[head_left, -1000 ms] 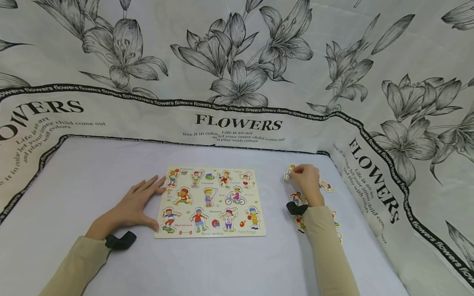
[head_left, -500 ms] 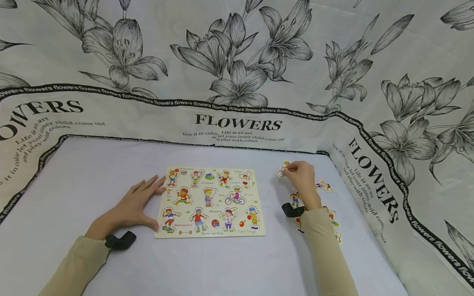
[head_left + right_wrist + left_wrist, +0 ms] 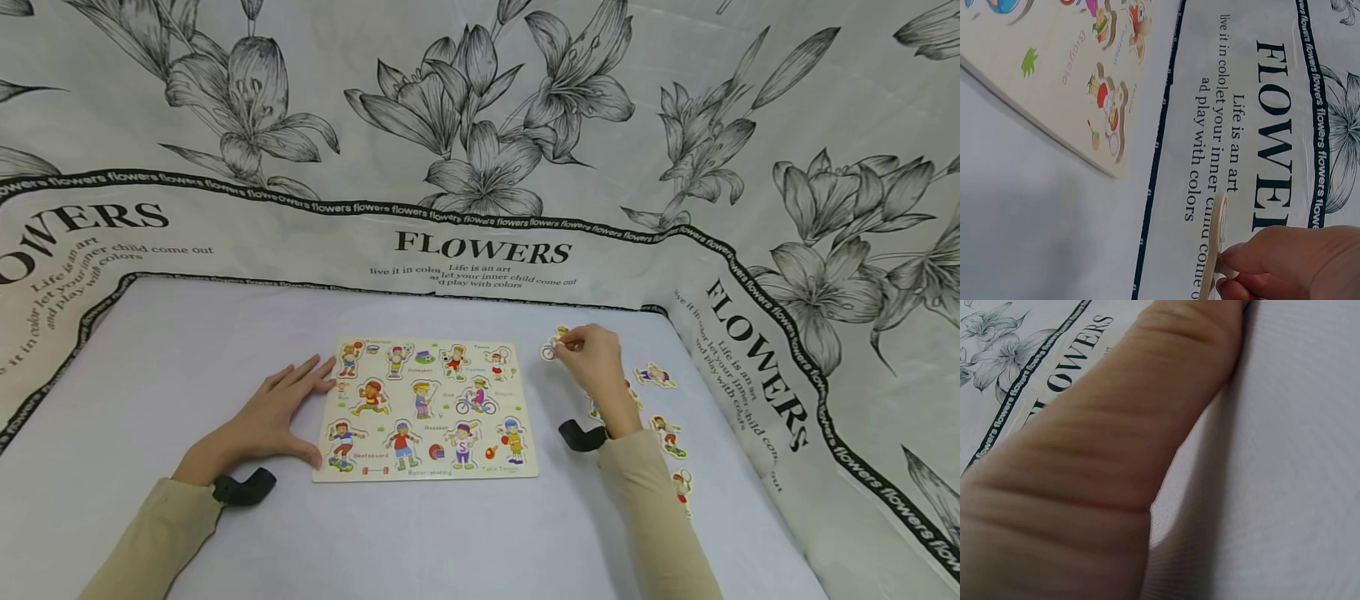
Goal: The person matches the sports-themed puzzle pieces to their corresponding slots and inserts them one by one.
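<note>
In the head view, my right hand (image 3: 596, 371) pinches a puzzle piece (image 3: 551, 344) of a cyclist, off the right side of the puzzle board (image 3: 401, 407). Seen from the right wrist, thumb and fingertip hold the small knob on the piece (image 3: 1212, 240), which stands edge-on to the camera. The cream wooden board has cut-out recesses with printed sports figures. My left hand (image 3: 262, 417) has its fingers spread along the board's left edge, the thumb at the near left corner. A digit of that hand (image 3: 1104, 437) fills much of the left wrist view.
Several loose pieces lie right of the board, among them a swimmer (image 3: 656, 375), a skateboarder (image 3: 668, 437) and one with a racket (image 3: 682, 490). My right forearm partly covers others. A white tablecloth (image 3: 420, 542) meets flower-printed cloth at the back.
My right hand has moved left toward the board, carrying the cyclist piece off the group of loose pieces. The left hand and the board have stayed put.
</note>
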`<state>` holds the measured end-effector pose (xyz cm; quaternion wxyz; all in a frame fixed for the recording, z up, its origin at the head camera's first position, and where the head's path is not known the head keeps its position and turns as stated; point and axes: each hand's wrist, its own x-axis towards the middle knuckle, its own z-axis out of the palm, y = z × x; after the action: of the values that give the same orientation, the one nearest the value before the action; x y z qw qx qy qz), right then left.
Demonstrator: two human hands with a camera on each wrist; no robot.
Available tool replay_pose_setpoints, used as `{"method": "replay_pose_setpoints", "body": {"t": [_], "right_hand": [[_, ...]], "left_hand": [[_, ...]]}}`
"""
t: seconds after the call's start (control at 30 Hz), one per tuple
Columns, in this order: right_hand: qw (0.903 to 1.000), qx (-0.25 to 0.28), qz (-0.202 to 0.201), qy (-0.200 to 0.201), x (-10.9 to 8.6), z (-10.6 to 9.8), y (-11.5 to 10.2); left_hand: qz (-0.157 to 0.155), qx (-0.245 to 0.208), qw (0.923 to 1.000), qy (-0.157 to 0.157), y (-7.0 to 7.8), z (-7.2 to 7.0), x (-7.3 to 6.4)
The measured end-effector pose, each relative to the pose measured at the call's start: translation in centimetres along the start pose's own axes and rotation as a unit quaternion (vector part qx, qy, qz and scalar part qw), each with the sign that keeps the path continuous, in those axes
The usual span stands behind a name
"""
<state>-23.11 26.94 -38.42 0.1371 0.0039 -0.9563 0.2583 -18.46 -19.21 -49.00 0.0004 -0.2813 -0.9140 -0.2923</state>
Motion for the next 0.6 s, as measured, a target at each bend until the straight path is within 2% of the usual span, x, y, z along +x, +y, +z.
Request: {"method": "replay_pose_setpoints", "body": {"t": [0.23, 0.6], "right_hand": [[0.9994, -0.003, -0.034, 0.008, -0.6, 0.6, -1.6], [0.9968, 0.016, -0.078, -0.008, -1.4, 1.7, -3.2]], "left_hand": [[-0.004, 0.001, 1.0000, -0.002, -0.1, 0.0, 0.0], [-0.002, 0.001, 1.0000, 0.001, 0.0, 0.0, -0.1]]}}
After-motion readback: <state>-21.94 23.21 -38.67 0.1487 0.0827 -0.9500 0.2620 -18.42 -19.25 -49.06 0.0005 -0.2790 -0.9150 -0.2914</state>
